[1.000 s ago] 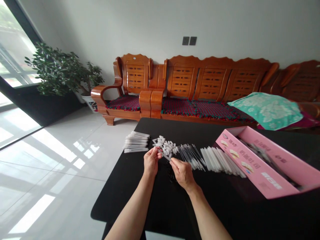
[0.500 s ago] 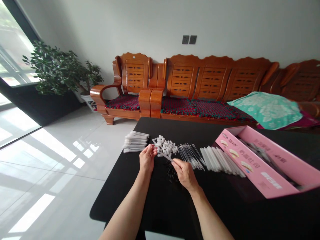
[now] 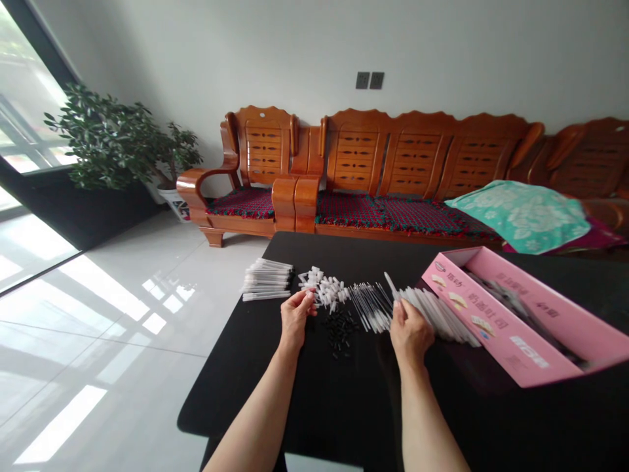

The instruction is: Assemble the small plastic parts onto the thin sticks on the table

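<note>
A white tube (image 3: 390,284) is being pinched by the fingers of the right hand (image 3: 409,331) at the near edge of the pile of tubes (image 3: 437,311), its tip pointing to 11 o'clock. The fingertips of the left hand (image 3: 296,313) are being pressed together at the heap of white caps (image 3: 327,288); whether anything is held cannot be told. Black bits (image 3: 339,328) and thin rods (image 3: 371,303) are lying between the hands on the black table (image 3: 319,406). A pink box (image 3: 515,328) is sitting at the right hand's 3 o'clock

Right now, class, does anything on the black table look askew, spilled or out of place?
One white plastic tube angles steeply away from the neat row of white tubes, at the right hand. Beside the left hand, small black caps lie scattered loose on the black table. Nothing looks damaged.
</note>
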`<state>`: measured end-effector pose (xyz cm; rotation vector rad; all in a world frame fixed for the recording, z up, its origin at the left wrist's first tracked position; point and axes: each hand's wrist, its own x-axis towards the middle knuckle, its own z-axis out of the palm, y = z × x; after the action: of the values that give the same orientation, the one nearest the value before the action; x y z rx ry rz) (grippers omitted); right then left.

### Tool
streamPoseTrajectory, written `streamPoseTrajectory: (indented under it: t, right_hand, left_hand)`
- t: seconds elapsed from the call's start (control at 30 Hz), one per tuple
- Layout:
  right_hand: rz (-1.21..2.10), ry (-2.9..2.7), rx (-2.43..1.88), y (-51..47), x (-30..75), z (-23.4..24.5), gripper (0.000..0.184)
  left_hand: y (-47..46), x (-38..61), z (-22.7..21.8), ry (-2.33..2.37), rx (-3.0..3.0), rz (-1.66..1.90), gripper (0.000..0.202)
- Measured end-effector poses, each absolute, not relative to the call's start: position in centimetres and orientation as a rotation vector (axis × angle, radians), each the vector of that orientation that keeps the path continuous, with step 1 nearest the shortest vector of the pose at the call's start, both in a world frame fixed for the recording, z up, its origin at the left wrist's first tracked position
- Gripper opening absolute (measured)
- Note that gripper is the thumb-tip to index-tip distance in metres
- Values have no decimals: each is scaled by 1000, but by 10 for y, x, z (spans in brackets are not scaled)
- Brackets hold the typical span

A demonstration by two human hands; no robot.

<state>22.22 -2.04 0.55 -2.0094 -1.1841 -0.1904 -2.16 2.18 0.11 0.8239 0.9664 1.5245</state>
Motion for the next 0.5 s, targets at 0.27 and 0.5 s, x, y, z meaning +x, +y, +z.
streamPoseTrajectory:
  t: [0.27,0.5]
  right_hand:
    - [0,-1335,-2443,-22,215,18,34]
    - [36,-1314,-2447,-22,213,20,36]
  left_hand:
    - [21,-23,0,997,796,1535,49]
    - [22,-24,-2,999,795,1544,48]
